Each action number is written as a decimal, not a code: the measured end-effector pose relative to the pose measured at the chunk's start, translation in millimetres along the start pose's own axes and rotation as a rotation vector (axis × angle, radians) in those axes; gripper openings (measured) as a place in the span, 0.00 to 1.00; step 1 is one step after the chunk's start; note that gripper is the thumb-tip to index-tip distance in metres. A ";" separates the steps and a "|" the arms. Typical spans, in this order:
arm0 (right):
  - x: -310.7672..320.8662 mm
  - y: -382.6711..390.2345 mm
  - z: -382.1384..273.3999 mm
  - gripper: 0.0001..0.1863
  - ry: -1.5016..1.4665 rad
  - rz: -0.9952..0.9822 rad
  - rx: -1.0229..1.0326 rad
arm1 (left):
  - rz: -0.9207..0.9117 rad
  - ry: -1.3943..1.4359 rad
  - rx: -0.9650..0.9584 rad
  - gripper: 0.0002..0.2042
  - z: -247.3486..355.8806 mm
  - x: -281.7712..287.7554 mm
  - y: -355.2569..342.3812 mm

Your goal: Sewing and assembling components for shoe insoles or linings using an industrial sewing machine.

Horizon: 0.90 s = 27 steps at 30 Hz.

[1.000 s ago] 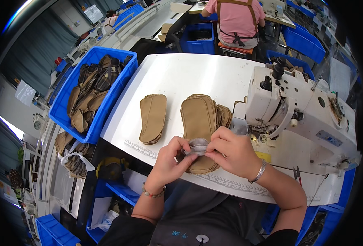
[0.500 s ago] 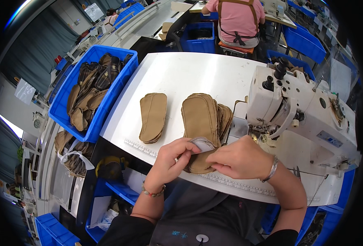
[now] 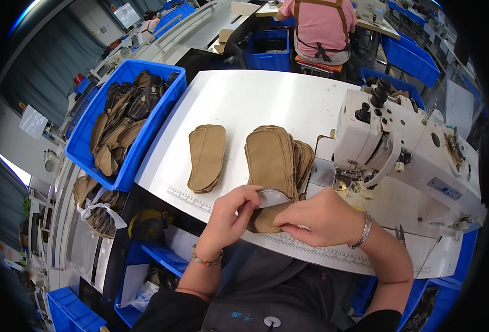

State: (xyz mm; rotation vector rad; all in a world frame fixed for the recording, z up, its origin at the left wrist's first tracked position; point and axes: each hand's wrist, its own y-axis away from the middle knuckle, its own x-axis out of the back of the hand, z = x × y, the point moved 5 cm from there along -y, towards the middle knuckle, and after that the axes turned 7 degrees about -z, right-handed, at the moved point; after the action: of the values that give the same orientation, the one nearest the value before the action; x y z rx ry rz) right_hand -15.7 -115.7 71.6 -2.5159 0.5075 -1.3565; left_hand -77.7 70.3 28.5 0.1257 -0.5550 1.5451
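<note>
Near the table's front edge, my left hand (image 3: 234, 214) pinches the near end of a brown fabric insole and bends it up, so its white underside (image 3: 272, 197) shows. My right hand (image 3: 330, 218) is closed, its fingertips pinched at the edge of another brown insole (image 3: 270, 220) lying beneath the lifted one. Just beyond both hands lies a thick stack of brown insoles (image 3: 268, 155), with more leaning along its right side. A smaller insole stack (image 3: 207, 157) rests to the left.
A white sewing machine (image 3: 404, 155) stands right of my hands, with small scissors (image 3: 400, 234) nearby. A ruler strip (image 3: 322, 252) runs along the front of the white table (image 3: 266, 91). A blue bin (image 3: 145, 146) of brown pieces sits left. A person in pink (image 3: 322, 27) sits ahead.
My right hand has shifted slightly left along the lower insole. The lifted insole end shows a little more of its white underside. The stacks stay in place.
</note>
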 end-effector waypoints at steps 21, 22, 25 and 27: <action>-5.1 1.6 12.3 0.12 -0.078 0.165 -0.213 | -0.120 -0.067 -0.123 0.03 14.7 -1.3 -1.0; -4.6 2.3 14.2 0.11 -0.105 0.212 -0.259 | -0.112 -0.080 -0.113 0.03 18.1 -2.4 -1.5; 1.1 2.7 13.4 0.09 -0.149 0.278 -0.321 | -0.033 -0.046 0.005 0.02 5.1 -3.6 0.6; 7.7 1.5 11.2 0.09 -0.112 0.246 -0.271 | 0.064 0.097 0.051 0.02 -3.6 -8.1 3.2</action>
State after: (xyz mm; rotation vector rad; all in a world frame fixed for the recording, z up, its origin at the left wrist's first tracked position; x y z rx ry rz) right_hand -2.7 -119.7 70.9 -2.6079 0.9996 -1.1142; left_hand -79.3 64.6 21.1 0.0715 -0.4468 1.6188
